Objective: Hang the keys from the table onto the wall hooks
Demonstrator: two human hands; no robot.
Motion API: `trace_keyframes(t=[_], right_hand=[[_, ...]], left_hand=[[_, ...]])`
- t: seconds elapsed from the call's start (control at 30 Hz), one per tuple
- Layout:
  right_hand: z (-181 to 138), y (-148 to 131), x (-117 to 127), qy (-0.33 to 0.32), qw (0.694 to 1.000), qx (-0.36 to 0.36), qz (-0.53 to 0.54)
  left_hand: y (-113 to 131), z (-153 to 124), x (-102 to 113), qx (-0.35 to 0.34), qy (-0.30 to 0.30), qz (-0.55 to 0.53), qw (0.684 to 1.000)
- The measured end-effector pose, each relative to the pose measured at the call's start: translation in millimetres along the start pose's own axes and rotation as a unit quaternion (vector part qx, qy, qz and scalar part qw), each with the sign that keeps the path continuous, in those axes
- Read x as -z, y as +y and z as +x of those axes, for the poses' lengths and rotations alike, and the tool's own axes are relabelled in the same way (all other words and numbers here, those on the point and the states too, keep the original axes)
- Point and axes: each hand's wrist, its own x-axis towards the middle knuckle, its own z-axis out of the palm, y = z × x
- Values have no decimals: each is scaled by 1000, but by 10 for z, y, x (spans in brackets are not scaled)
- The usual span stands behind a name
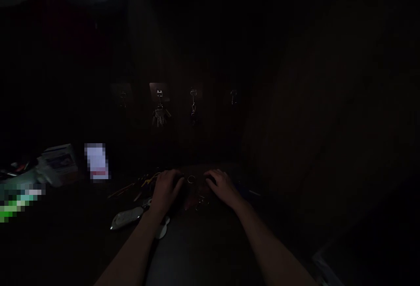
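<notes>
The scene is very dark. My left hand point(168, 189) and my right hand point(220, 186) rest palm down on a dark table top point(197, 242), fingers curled toward each other. A small metal key ring point(191, 179) lies between the fingertips. Another ring with a small piece point(201, 201) lies just in front of my hands. Whether either hand pinches anything is hidden by the dark. On the wall behind, a row of hooks shows, one with a key bunch point(159, 116) hanging and a second with a single item point(193, 110).
A pale oblong object point(126, 218) lies left of my left wrist. Thin sticks or wires point(138, 185) are scattered at the left. A box point(61, 159) and clutter stand at the far left. Two further hooks point(233, 97) hang bare.
</notes>
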Motion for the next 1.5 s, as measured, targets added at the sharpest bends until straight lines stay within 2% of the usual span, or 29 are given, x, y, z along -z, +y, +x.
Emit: trace_keyframes(t=[0.27, 0.5, 0.83, 1.0, 1.17, 1.27, 1.4, 1.5], right_hand=[[16, 70, -43, 21, 1000, 7, -21], [25, 90, -49, 54, 998, -21, -36], [58, 2, -71, 20, 1000, -14, -13], [119, -153, -192, -28, 998, 23, -43], [149, -211, -281, -35, 995, 25, -91], [146, -200, -276, -42, 997, 17, -69], [136, -214, -237, -41, 998, 21, -31], [150, -215, -221, -16, 999, -7, 33]], left_hand=[[92, -21, -27, 72, 87, -66, 991], [-41, 22, -7, 237, 135, -164, 948], [-54, 34, -51, 247, 141, -216, 934], [-91, 34, -71, 261, 105, -194, 940], [-79, -10, -91, 213, 0, -167, 963], [-64, -33, -98, 203, -52, -155, 965], [-49, -39, -87, 208, -67, -139, 966], [-38, -32, -76, 201, -69, -149, 966]])
